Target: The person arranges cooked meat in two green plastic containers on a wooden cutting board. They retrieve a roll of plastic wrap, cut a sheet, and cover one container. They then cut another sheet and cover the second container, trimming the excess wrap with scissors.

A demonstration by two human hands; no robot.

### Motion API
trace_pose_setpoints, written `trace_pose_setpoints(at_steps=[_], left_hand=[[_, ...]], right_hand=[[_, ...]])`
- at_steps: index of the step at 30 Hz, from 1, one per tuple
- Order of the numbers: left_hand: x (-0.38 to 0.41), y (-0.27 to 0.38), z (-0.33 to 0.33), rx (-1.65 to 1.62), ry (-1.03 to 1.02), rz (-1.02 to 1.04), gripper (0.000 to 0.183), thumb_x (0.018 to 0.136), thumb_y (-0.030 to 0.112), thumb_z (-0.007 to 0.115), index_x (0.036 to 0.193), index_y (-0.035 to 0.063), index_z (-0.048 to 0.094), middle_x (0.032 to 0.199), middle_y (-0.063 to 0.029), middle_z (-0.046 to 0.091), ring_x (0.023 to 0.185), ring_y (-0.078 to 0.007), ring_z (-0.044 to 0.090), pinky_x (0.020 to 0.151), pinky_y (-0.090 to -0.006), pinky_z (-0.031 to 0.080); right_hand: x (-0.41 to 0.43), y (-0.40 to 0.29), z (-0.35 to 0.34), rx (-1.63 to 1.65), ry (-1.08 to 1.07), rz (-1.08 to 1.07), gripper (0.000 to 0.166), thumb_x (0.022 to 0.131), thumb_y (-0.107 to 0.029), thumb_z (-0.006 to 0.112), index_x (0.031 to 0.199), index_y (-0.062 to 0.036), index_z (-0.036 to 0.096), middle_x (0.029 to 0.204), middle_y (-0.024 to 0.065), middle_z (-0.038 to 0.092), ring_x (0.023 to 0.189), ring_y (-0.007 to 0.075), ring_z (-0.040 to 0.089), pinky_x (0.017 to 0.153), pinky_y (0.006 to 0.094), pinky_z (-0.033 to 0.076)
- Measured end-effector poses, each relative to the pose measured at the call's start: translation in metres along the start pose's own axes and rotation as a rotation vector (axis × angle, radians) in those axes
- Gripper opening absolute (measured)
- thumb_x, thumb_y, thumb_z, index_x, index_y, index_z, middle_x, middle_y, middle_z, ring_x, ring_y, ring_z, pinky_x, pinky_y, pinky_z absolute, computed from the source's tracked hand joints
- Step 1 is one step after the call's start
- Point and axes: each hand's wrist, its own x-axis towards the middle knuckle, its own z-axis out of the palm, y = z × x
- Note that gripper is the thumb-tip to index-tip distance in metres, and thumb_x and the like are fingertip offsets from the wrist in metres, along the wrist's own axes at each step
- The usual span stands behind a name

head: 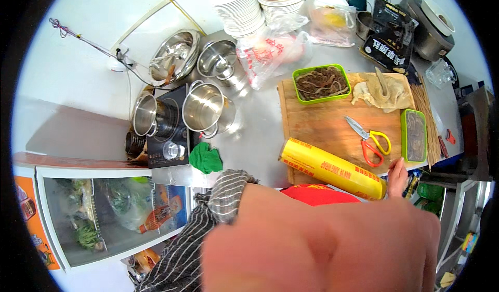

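A large blurred hand, apparently my left hand [319, 245], is close to the camera and covers the lower middle; its fingers cannot be made out. My right hand [397, 177], partly hidden behind it, is at the right end of a yellow roll of plastic film [331, 169], beside a green-rimmed box of greyish contents [414, 136]. Whether it grips anything is unclear. The roll lies slantwise over the near edge of a wooden cutting board [312, 124]. On the board are scissors with red and yellow handles [364, 136], a green box of brown stringy pieces [321, 83] and crumpled tan sheets [384, 91].
Steel pots [206, 106] and a green cloth [205, 158] are at the left, by a black induction cooker [167, 151]. Stacked white plates [239, 15] and plastic bags [269, 52] stand at the back. Wooden skewers [429, 124] lie right; a glass-fronted fridge [113, 210] is lower left.
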Motion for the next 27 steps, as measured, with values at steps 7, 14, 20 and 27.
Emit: trace_pose_setpoints(at_steps=[7,14,20,27], left_hand=[[-0.006,0.005,-0.001,0.001,0.023,0.005,0.055,0.095,0.042,0.032,0.051,0.0093,0.030,0.051,-0.0058,0.036,0.052,-0.0259,0.043,0.064,-0.0445,0.040],[-0.016,0.012,-0.002,0.051,0.070,0.027,0.053,0.095,0.038,0.033,0.052,0.0074,0.031,0.054,-0.0084,0.041,0.056,-0.0292,0.049,0.069,-0.0466,0.043],[-0.067,0.036,-0.055,0.428,0.488,-0.027,0.051,0.094,0.035,0.034,0.053,0.0058,0.032,0.056,-0.0107,0.046,0.060,-0.0319,0.054,0.072,-0.0484,0.045],[-0.203,0.041,-0.225,1.663,1.001,-0.763,0.014,0.088,0.015,0.060,0.087,0.0010,0.057,0.072,-0.0106,0.052,0.074,-0.0228,0.058,0.071,-0.0341,0.048]], right_hand=[[0.048,-0.004,0.022,-0.393,-0.262,-0.325,0.015,0.085,-0.012,0.063,0.095,-0.0023,0.058,0.079,0.0157,0.057,0.071,0.0276,0.058,0.063,0.0367,0.046],[0.060,-0.015,0.047,-0.675,-0.344,-0.389,0.037,0.068,-0.013,0.074,0.101,-0.0066,0.058,0.094,0.0165,0.063,0.084,0.0364,0.062,0.075,0.0440,0.050],[0.056,-0.005,0.041,-0.752,-0.316,-0.232,0.033,0.064,-0.018,0.076,0.088,-0.0018,0.061,0.088,0.0207,0.063,0.082,0.0366,0.062,0.072,0.0444,0.051],[0.046,0.008,0.016,-0.526,0.038,-0.405,0.025,0.080,-0.009,0.067,0.100,0.0029,0.057,0.094,0.0228,0.059,0.085,0.0406,0.058,0.073,0.0465,0.048]])
